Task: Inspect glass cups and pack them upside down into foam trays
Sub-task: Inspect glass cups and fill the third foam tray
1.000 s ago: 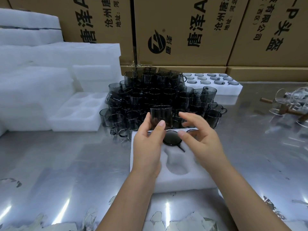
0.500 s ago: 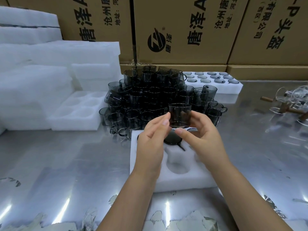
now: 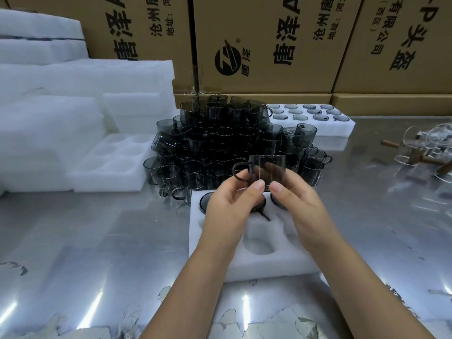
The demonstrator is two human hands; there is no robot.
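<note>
At the far left we see stacked white foam blocks [image 3: 49,123], and just beside them an empty foam tray [image 3: 107,172] with round pockets, lying on the shiny metal table [image 3: 97,253]. Next comes a dense pile of smoky glass cups [image 3: 220,143], stacked in tiers in front of the cardboard boxes [image 3: 256,45]. In front of the pile, our left hand [image 3: 227,211] pinches the held cup [image 3: 266,170] at its lower edge, near the handle, which points left. Our right hand [image 3: 298,206] grips the cup's other side, thumb on the near face and fingers behind. The cup hangs above the near foam tray [image 3: 269,265], apart from it; we cannot tell which end is up. Dark round cup bases [image 3: 204,201] sit in that tray's far pockets, and a near pocket lies bare. Further right, a filled tray [image 3: 342,128] shows rows of round bases, and clear glassware with wooden handles [image 3: 428,148] lies at the table's right edge.
</note>
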